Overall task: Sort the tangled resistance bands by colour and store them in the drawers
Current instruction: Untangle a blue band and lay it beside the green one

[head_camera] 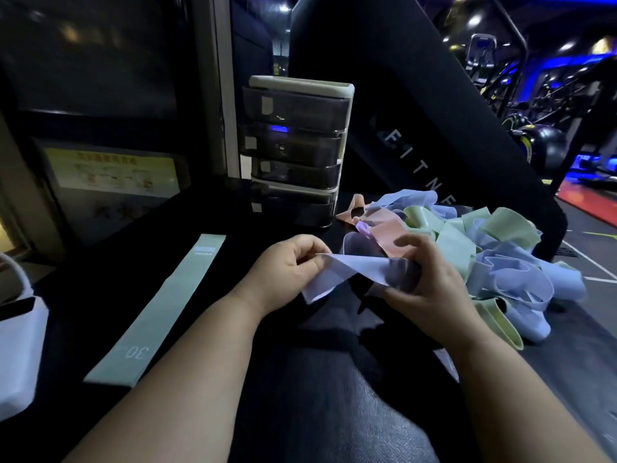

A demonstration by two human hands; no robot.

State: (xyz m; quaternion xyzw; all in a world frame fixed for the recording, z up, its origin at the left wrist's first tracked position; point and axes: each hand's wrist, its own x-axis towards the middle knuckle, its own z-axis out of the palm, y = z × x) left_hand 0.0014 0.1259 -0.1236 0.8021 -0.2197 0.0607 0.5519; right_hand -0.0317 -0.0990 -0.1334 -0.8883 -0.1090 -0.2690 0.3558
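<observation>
Head view, left hand (287,273), right hand (431,290) holding lilac band (354,269) stretched crosswise

Drawer unit (297,148): smoky dark-grey drawers in a cream frame, small pale labels at the left of each front, a blue glint on the second from the top. Just in front of it, a plain lavender band (347,274). To its right, a tangled pile of bands (484,262) in lavender, pale green and salmon pink. Left and in front, a flat sage-green band (157,315) printed with a white "30". Black desk (133,262) beneath. Further left, a yellow poster (113,172) and a white bag (16,345).
</observation>
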